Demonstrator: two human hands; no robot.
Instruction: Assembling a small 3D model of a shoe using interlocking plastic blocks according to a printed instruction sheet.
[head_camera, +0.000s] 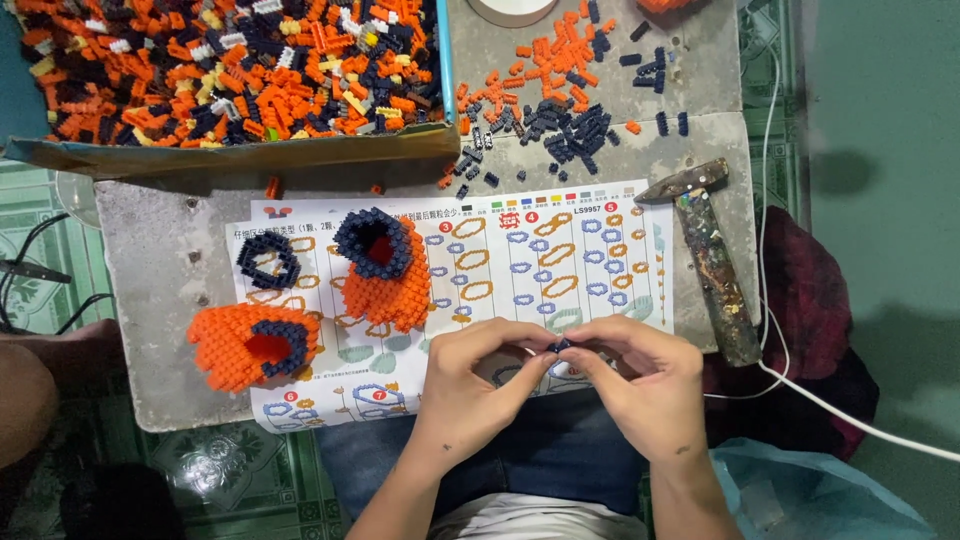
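Pinching a few dark blue bricks (560, 345) between left hand (480, 385) and right hand (640, 385) over the instruction sheet (520, 250), with two orange cones (395, 285) and a dark ring (268, 262) built, loose bricks (570, 125) heaped unused.

White instruction sheet (560, 250) mid-slab, cardboard box (240, 150) upper left

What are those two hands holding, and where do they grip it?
A tiny dark blue brick piece, pinched at its ends between fingertips of the left hand and right hand.
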